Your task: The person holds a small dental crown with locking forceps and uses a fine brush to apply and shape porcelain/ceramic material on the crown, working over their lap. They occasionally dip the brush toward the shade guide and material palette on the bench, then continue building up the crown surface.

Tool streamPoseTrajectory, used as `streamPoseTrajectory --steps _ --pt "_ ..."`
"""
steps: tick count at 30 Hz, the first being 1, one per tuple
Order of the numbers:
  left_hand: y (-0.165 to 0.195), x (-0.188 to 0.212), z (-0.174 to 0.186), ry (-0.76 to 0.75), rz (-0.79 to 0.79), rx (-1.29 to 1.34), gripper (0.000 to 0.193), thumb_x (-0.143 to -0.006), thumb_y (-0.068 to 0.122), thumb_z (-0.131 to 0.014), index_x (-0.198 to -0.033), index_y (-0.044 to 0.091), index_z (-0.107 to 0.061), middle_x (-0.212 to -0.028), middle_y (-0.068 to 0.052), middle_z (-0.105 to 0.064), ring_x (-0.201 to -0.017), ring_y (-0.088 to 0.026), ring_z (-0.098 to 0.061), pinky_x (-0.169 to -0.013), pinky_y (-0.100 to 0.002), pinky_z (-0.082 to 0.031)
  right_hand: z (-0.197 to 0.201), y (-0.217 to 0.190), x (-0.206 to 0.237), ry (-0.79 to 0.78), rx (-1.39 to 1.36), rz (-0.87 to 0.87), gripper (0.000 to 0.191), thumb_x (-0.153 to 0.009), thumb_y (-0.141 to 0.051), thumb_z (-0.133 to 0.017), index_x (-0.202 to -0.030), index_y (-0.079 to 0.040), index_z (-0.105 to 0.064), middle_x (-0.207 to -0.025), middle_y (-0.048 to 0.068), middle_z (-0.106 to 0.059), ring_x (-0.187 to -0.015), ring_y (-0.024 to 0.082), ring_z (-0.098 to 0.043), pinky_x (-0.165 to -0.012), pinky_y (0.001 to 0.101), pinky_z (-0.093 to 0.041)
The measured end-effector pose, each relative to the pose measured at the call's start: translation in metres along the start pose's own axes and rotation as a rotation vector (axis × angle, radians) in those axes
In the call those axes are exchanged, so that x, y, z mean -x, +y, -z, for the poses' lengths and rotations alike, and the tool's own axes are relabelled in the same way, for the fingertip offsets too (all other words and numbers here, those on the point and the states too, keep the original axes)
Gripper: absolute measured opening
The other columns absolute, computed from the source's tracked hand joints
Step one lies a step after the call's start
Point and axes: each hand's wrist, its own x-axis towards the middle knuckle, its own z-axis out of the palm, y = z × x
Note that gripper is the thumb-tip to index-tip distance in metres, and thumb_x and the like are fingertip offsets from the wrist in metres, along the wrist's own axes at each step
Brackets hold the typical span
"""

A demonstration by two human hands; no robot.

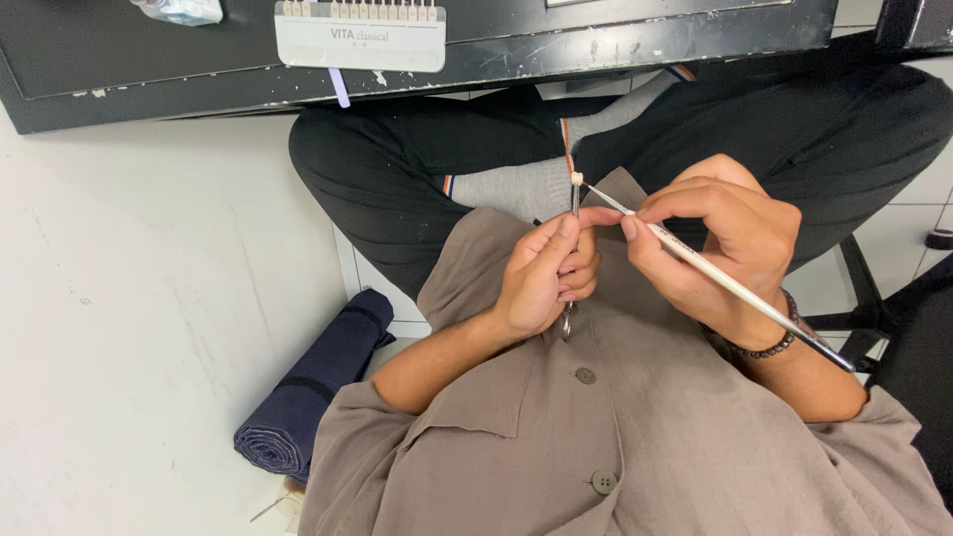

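Observation:
My left hand (pixel 544 276) grips a thin metal clamp tool (pixel 574 203) upright, its handle end (pixel 567 323) showing below my fist. A small cream tooth-shaped piece (pixel 577 179) sits at the tool's top tip. My right hand (pixel 717 243) holds a fine white-handled brush (pixel 730 284) like a pen, its tip touching the small piece. Both hands meet close together above my lap, over a grey-brown buttoned shirt (pixel 615 427).
A black desk edge (pixel 556 50) runs along the top, with a white tooth shade guide (pixel 359 35) on it. A rolled dark blue cloth (pixel 313 387) lies on the white floor at left. Black chair legs (pixel 864 298) stand at right.

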Motion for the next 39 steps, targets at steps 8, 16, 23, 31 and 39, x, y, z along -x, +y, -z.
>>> streamPoseTrajectory --steps 8,16,23,31,39 --pt "-0.0006 0.0005 0.0009 0.003 -0.002 -0.007 0.047 -0.118 0.034 -0.037 -0.141 -0.004 -0.053 -0.079 0.005 -0.034 -0.061 -0.004 -0.03 -0.055 -0.021 -0.031 -0.0006 0.0006 -0.0004 0.003 -0.013 0.007 0.019 -0.091 0.001 -0.086 -0.099 -0.001 -0.07 -0.092 0.009 -0.073 -0.081 0.019 -0.069 -0.069 0.0259 -0.051" --pt "-0.0002 -0.0013 0.0002 -0.023 -0.031 -0.034 0.044 -0.119 0.033 -0.035 -0.137 -0.002 -0.055 -0.079 0.004 -0.035 -0.061 -0.005 -0.03 -0.055 -0.022 -0.031 0.0023 -0.001 -0.0019 0.047 -0.013 -0.01 0.02 -0.089 0.003 -0.086 -0.098 0.001 -0.068 -0.087 0.01 -0.072 -0.079 0.019 -0.068 -0.067 0.0262 -0.05" --pt "0.0001 -0.0021 -0.002 -0.02 -0.059 0.011 0.029 -0.118 0.028 -0.037 -0.128 0.005 -0.052 -0.077 0.003 -0.035 -0.059 -0.006 -0.029 -0.053 -0.022 -0.03 0.0019 0.0014 0.0 0.033 -0.023 -0.004 0.021 -0.091 0.003 -0.089 -0.102 0.0 -0.07 -0.093 0.01 -0.074 -0.079 0.017 -0.069 -0.063 0.0237 -0.048" --pt "0.0003 -0.0012 -0.0013 -0.011 -0.04 0.007 0.028 -0.119 0.027 -0.036 -0.121 0.004 -0.052 -0.076 0.003 -0.034 -0.06 -0.005 -0.029 -0.054 -0.022 -0.031 0.0019 0.004 0.0038 0.032 -0.061 -0.012 0.022 -0.091 0.003 -0.088 -0.1 0.0 -0.068 -0.091 0.01 -0.073 -0.079 0.017 -0.069 -0.063 0.0235 -0.049" --pt "-0.0014 -0.0017 -0.0004 -0.023 -0.034 0.005 0.029 -0.119 0.028 -0.035 -0.121 0.005 -0.052 -0.077 0.004 -0.034 -0.06 -0.005 -0.029 -0.054 -0.022 -0.031 -0.0017 0.0027 0.0014 0.026 -0.049 -0.004 0.021 -0.088 0.002 -0.088 -0.097 0.0 -0.069 -0.09 0.01 -0.073 -0.078 0.017 -0.068 -0.061 0.0235 -0.047"
